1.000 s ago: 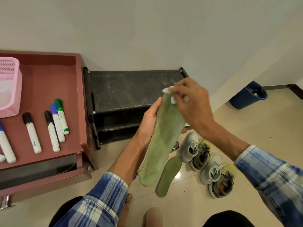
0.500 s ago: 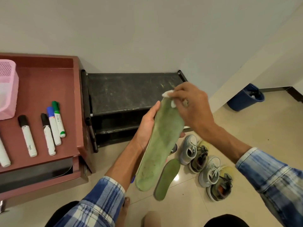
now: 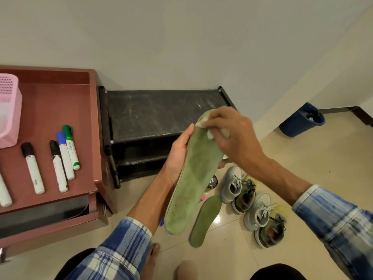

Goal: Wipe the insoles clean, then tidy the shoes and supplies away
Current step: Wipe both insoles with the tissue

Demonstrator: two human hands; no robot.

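Wiping step: left hand point(image 3: 178, 156) grips the insole point(image 3: 197, 178), right hand point(image 3: 234, 136) pinches a wipe point(image 3: 210, 135) at its toe (heel next, probably).

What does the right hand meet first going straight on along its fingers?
Right hand presses a small white wipe on the toe of the pale green insole, fingers pointing left. Likely first: a fingertip of the left hand at that edge; beyond, the black shoe rack, depth unclear.

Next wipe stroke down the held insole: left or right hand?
Right. The right hand presses the white wipe on the toe end of the held insole. The left hand grips that insole from behind, so it isn't free to wipe.
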